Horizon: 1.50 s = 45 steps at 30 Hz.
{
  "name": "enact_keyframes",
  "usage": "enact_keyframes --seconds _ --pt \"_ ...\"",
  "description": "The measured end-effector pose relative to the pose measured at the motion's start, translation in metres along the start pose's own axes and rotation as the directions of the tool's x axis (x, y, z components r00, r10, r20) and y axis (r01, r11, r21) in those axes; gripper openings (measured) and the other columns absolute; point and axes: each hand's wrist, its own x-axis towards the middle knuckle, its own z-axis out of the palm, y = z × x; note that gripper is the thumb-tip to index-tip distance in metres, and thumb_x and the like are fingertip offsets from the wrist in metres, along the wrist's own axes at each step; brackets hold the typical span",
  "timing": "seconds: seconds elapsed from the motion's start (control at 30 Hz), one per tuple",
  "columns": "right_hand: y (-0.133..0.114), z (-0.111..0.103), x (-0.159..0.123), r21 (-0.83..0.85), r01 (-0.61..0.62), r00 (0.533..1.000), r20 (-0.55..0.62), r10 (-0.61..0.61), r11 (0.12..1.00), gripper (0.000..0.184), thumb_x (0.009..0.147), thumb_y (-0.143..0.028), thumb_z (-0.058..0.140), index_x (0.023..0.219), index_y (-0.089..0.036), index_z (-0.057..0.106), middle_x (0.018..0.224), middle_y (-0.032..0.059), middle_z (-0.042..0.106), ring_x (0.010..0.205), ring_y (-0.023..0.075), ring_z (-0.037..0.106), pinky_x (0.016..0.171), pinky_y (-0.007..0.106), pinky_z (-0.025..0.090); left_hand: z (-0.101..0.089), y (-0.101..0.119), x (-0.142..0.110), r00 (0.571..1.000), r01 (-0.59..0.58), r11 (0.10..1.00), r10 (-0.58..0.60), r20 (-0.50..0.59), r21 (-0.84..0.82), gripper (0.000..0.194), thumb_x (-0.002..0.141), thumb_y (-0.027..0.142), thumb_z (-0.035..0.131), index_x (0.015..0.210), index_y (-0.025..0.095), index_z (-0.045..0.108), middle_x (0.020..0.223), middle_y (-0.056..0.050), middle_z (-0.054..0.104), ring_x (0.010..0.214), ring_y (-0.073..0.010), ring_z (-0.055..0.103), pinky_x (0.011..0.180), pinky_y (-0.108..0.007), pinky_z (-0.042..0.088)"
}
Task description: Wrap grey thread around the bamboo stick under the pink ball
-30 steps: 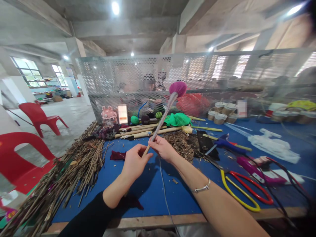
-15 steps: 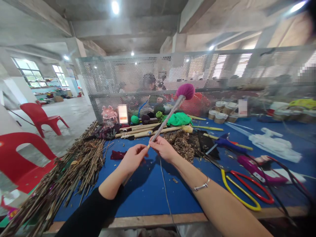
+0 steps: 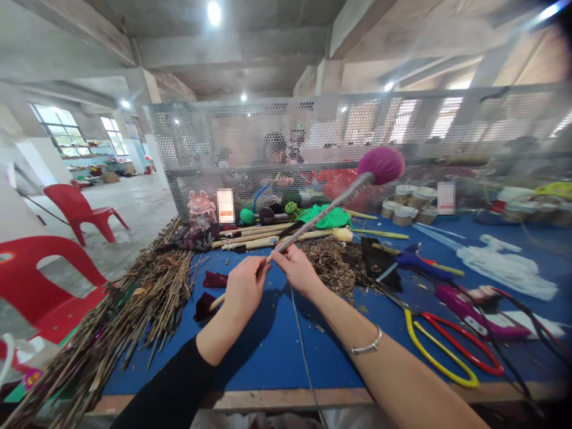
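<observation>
Both my hands hold one long stick (image 3: 328, 207) wrapped in grey, with a fuzzy magenta ball (image 3: 381, 165) at its far end. The stick slants up to the right over the blue table (image 3: 277, 351). My left hand (image 3: 243, 286) is closed around the bare wooden lower part, whose end pokes out to the lower left. My right hand (image 3: 297, 269) pinches the stick just above it, fingers closed. A thin thread (image 3: 304, 357) hangs from near my right hand toward the table's front edge.
A heap of dry twigs (image 3: 134, 310) lies at the left, chopped bits (image 3: 330, 268) ahead. Large yellow-and-red shears (image 3: 447, 351), a purple glue gun (image 3: 473, 310) and blue tool (image 3: 415, 262) lie right. Sticks, green cloth and tape rolls line a mesh screen; a person sits behind. Red chairs stand left.
The stick has tilted lower and swung to the right, its magenta ball moving right. My left hand has slid down and closed around the bare wooden part.
</observation>
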Motion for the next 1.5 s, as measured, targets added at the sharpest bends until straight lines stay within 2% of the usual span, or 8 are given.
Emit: enact_keyframes --seconds 0.27,0.43,0.53,0.83,1.07,1.23,1.33,1.5 --pt "0.000 -0.005 -0.001 0.163 -0.099 0.986 0.147 0.075 0.982 0.035 0.069 -0.044 0.066 0.084 -0.018 0.048 0.048 -0.0109 0.033 0.040 0.0056 0.023 0.041 0.022 0.015 -0.003 -0.007 0.003 0.951 0.267 0.902 -0.190 0.244 -0.338 0.033 0.086 0.043 0.043 0.091 0.016 0.061 0.064 -0.001 0.064 0.049 -0.0135 0.052 0.051 -0.024 0.038" --pt "0.008 0.001 0.000 0.074 -0.078 0.996 0.052 0.074 0.994 0.032 0.070 -0.044 0.064 0.081 -0.018 0.049 0.054 -0.0079 0.040 0.048 0.0074 0.034 0.046 0.022 0.023 0.002 -0.010 -0.002 0.996 0.093 0.994 -0.093 0.003 -0.054 0.022 0.076 0.038 0.061 0.083 0.018 0.060 0.078 -0.004 0.064 0.070 -0.0166 0.056 0.064 -0.027 0.040" --pt "0.005 0.000 -0.001 0.043 -0.037 0.998 0.058 0.035 0.998 0.032 0.070 -0.045 0.064 0.080 -0.018 0.049 0.058 -0.0064 0.044 0.053 0.0085 0.037 0.049 0.023 0.027 0.000 -0.011 -0.003 0.998 0.064 0.995 -0.065 -0.002 -0.070 0.022 0.081 0.038 0.056 0.079 0.018 0.064 0.075 -0.004 0.065 0.071 -0.0160 0.057 0.066 -0.026 0.041" --pt "0.000 -0.003 -0.004 0.095 -0.079 0.991 0.119 0.067 0.992 0.033 0.070 -0.044 0.064 0.083 -0.018 0.049 0.054 -0.0083 0.039 0.046 0.0071 0.029 0.044 0.023 0.020 -0.007 -0.015 0.005 0.938 0.190 0.942 -0.092 0.333 -0.276 0.042 0.089 0.042 0.037 0.073 0.015 0.064 0.058 -0.001 0.062 0.051 -0.0121 0.053 0.054 -0.023 0.040" --pt "0.013 0.000 -0.001 0.000 -0.096 0.995 -0.005 0.096 0.995 0.032 0.070 -0.044 0.062 0.082 -0.017 0.050 0.055 -0.0076 0.042 0.050 0.0084 0.036 0.050 0.024 0.029 0.003 -0.010 -0.006 0.999 0.045 0.999 -0.044 -0.016 0.011 0.017 0.081 0.030 0.057 0.092 0.018 0.061 0.084 -0.004 0.064 0.075 -0.0174 0.058 0.068 -0.028 0.043" --pt "0.005 -0.006 -0.002 0.037 -0.016 0.992 0.128 0.011 0.999 0.032 0.067 -0.042 0.067 0.083 -0.017 0.053 0.068 -0.0027 0.055 0.064 0.0113 0.049 0.061 0.025 0.037 -0.003 -0.015 -0.005 0.998 -0.045 0.998 0.042 -0.044 -0.048 0.016 0.086 0.027 0.051 0.088 0.018 0.063 0.085 -0.005 0.067 0.078 -0.0162 0.060 0.073 -0.027 0.044" --pt "0.002 -0.007 -0.003 0.115 -0.089 0.980 0.185 0.067 0.989 0.037 0.067 -0.045 0.067 0.088 -0.017 0.053 0.055 -0.0072 0.046 0.048 0.0077 0.039 0.049 0.022 0.031 -0.007 -0.017 -0.002 0.999 -0.043 0.997 0.043 -0.002 -0.068 0.021 0.088 0.028 0.046 0.089 0.018 0.065 0.085 -0.005 0.069 0.077 -0.0168 0.061 0.073 -0.028 0.044" --pt "0.003 -0.006 -0.005 0.150 -0.173 0.971 0.191 0.143 0.973 0.041 0.068 -0.048 0.067 0.090 -0.016 0.052 0.049 -0.0100 0.036 0.041 0.0056 0.027 0.042 0.022 0.020 -0.004 -0.017 0.000 0.978 0.190 0.931 -0.152 0.141 -0.313 0.028 0.087 0.035 0.044 0.077 0.017 0.063 0.067 -0.002 0.066 0.062 -0.0144 0.058 0.060 -0.024 0.042"
